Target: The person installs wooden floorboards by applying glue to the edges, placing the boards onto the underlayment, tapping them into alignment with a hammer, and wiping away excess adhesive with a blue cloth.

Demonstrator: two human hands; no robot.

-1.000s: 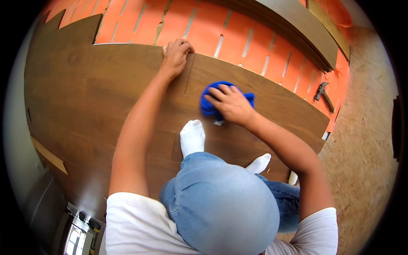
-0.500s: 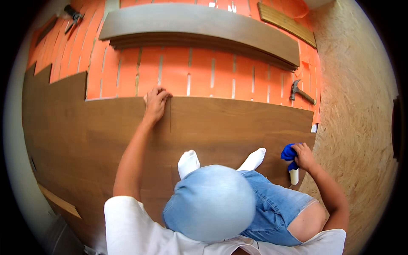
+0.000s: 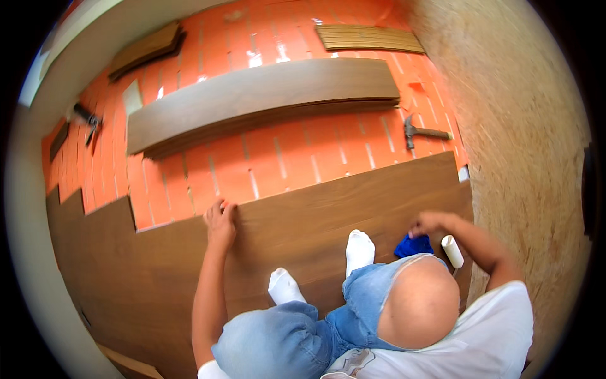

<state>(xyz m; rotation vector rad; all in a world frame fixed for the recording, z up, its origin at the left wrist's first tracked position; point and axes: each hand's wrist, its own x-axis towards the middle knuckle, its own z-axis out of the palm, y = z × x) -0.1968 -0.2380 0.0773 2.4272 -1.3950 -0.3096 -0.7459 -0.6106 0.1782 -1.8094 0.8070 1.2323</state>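
Observation:
My left hand (image 3: 220,222) rests on the far edge of the laid brown floorboards (image 3: 303,215), its fingers a little apart and bent toward the edge, holding nothing. On the right, my right hand (image 3: 430,222) has its fingers closed on the top of a blue cloth (image 3: 413,246), which lies bunched on the boards beside my knee. A white cylinder (image 3: 452,251), perhaps a roller or a tube, lies just right of the cloth, under my right forearm.
Beyond the boards, orange underlay (image 3: 233,180) covers the floor, with a stack of planks (image 3: 271,95) on it. A claw hammer (image 3: 426,131) lies at right, a black-handled tool (image 3: 88,120) at far left. More plank bundles (image 3: 372,39) lie behind. A chipboard surface (image 3: 524,158) borders the right.
My view has turned and shifted. My right hand has moved left with the blue cloth, away from the white cylinder. My left hand stays at the board edge, its fingers more spread.

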